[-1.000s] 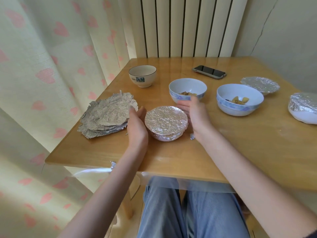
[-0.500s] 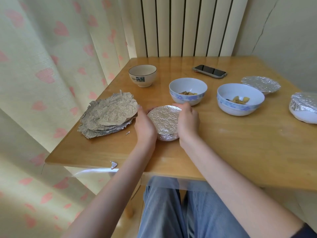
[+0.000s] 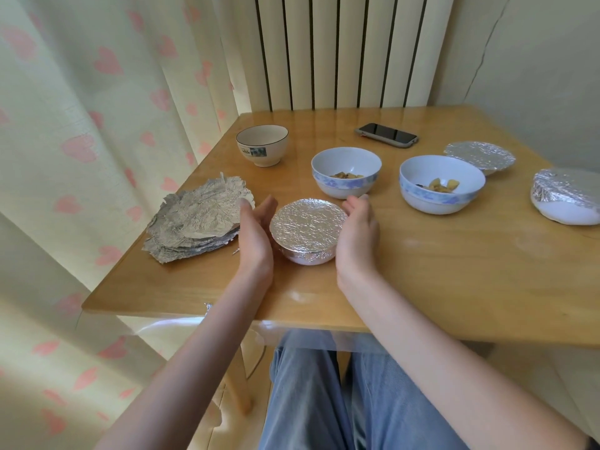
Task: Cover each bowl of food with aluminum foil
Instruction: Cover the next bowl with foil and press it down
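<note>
foil-covered bowl [image 3: 307,230], near the front edge of the desk [image 3: 422,271] at about 6 o'clock from the desk's centre. its foil is drawn flat over the rim and crimped down the wall, so this cover reads as finished. left hand [image 3: 255,235] stands at the bowl's 9 o'clock and right hand [image 3: 357,235] at its 3 o'clock, palms facing inward; the fingers of both are straight and relaxed, gripping nothing. whether the palms touch the foil or stand just beside it cannot be told. the flanking pose suits pressing the crimp evenly from both sides, or lifting the bowl aside.

stack of foil sheets [image 3: 198,219], at the bowl's 9 o'clock beyond the left hand, crumpled and piled within easy reach, probably as the supply for the remaining bowls.

two open bowls with food: blue-patterned bowl [image 3: 345,172] at 12 to 1 o'clock, just beyond the right fingertips, and larger blue-patterned bowl [image 3: 441,183] at 2 o'clock. both judged still to be covered.

two further foil-covered bowls lie at the right: far covered bowl [image 3: 480,155] behind the larger open bowl, and edge covered bowl [image 3: 566,198] at the frame's right margin, seemingly set aside as done.

cream bowl [image 3: 262,144] at 11 o'clock; its contents are not visible. phone [image 3: 386,134] lies flat at 1 o'clock near the back. a small foil scrap [image 3: 207,306] sits at the desk's front edge.
</note>
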`<state>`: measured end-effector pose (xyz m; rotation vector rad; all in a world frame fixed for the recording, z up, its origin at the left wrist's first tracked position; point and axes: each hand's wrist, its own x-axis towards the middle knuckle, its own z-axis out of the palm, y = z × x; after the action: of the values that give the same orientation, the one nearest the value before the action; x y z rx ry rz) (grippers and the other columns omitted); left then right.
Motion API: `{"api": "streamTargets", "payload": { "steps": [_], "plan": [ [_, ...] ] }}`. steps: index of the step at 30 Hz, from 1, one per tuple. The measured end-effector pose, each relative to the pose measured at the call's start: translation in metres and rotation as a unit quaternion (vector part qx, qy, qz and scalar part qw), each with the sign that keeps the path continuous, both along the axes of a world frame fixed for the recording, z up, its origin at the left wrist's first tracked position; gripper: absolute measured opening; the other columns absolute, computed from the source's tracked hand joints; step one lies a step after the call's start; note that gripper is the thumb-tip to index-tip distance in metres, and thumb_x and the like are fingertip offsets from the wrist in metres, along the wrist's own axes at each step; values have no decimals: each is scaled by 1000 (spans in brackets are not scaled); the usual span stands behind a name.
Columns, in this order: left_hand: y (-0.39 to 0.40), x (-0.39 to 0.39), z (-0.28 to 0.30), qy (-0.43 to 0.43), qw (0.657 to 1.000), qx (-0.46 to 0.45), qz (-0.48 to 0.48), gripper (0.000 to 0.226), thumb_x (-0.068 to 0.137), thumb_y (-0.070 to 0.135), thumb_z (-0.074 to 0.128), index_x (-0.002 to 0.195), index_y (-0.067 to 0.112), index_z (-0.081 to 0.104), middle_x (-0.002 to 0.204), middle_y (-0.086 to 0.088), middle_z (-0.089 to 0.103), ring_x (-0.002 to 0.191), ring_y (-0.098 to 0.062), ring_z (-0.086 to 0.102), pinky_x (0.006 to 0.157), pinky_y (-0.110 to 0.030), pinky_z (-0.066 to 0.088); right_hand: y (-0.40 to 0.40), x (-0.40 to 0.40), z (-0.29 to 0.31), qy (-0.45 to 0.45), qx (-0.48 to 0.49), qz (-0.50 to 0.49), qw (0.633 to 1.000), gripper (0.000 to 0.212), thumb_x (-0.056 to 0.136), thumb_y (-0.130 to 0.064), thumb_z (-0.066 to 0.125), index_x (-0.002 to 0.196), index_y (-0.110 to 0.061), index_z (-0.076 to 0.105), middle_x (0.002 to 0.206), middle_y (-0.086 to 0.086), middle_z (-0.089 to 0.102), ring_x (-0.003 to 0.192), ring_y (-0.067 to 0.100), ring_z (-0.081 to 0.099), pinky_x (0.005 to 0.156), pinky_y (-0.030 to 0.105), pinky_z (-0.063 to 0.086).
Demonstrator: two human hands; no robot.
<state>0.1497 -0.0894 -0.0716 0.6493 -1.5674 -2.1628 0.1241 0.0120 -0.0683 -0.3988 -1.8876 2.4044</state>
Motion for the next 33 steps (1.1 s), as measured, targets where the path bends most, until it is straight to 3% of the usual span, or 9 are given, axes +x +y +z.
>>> {"api": "streamTargets", "payload": {
  "steps": [4, 9, 14, 17, 20, 24, 29, 31, 33],
  "plan": [
    [8, -7, -1, -13, 1000, -12, -10, 64, 104, 51, 19, 101, 12, 70, 98, -11, 72, 100, -28, 67, 95, -37, 49, -18, 5, 2, -14, 36, -27, 999, 38, 99, -37, 30, 106, -17, 62, 108, 2, 65, 104, 26, 57, 98, 43, 42],
    [17, -11, -7, -30, 998, -7, 50, 59, 102, 51, 21, 81, 26, 70, 101, -5, 73, 102, -25, 65, 103, -42, 46, -10, -13, 6, -49, 59, 9, 997, 53, 96, -47, 27, 93, -15, 69, 87, 0, 68, 86, 24, 61, 82, 36, 47],
    [23, -6, -9, -22, 997, -16, 65, 55, 103, 48, 21, 85, 27, 68, 105, -3, 72, 104, -22, 65, 105, -39, 44, -1, -21, 4, -67, 42, 97, 992, 79, 71, -71, 24, 104, -15, 69, 100, 4, 71, 92, 25, 66, 87, 38, 52],
    [12, 1, -11, -20, 998, -56, 36, 62, 100, 57, 19, 110, 23, 69, 118, -1, 70, 114, -18, 61, 110, -38, 38, 16, -22, 4, -32, 30, 142, 989, 73, 89, -69, 22, 109, -16, 68, 106, 2, 70, 99, 17, 65, 82, 30, 49],
    [-3, -2, -4, 15, 997, -78, 0, 62, 105, 46, 15, 137, 9, 52, 142, -5, 53, 132, -13, 47, 115, -29, 28, 23, -18, 3, -14, 26, 82, 996, 62, 96, -58, 20, 120, -21, 63, 118, -4, 64, 105, 12, 58, 96, 34, 44],
    [-10, -15, 10, 32, 982, -140, -123, 67, 105, 45, 10, 134, 3, 53, 137, -11, 56, 129, -17, 52, 108, -31, 38, 1, -4, 5, -3, 24, 43, 999, 44, 99, -42, 27, 113, -22, 64, 120, -2, 63, 106, 15, 56, 94, 33, 43],
    [-10, -18, 9, 7, 975, -128, -183, 69, 102, 54, 14, 112, 9, 65, 103, -11, 71, 96, -22, 68, 87, -33, 52, -10, -6, 7, -7, 45, 27, 999, 47, 93, -52, 26, 88, -28, 66, 100, -2, 68, 97, 22, 61, 95, 44, 46],
    [-9, -16, 5, 5, 974, -135, -182, 70, 102, 55, 13, 116, 10, 64, 106, -10, 71, 102, -23, 68, 92, -34, 50, -6, -12, 6, -7, 51, 67, 996, 54, 89, -62, 24, 89, -29, 67, 103, -1, 68, 98, 21, 62, 96, 44, 46],
    [-14, -14, 3, 10, 967, -152, -202, 71, 102, 55, 11, 132, 9, 55, 127, -11, 63, 118, -22, 60, 103, -36, 44, 4, -19, 4, -1, 31, 133, 991, 60, 91, -66, 22, 103, -26, 65, 115, 2, 65, 106, 19, 60, 99, 40, 45]
  ]
}}
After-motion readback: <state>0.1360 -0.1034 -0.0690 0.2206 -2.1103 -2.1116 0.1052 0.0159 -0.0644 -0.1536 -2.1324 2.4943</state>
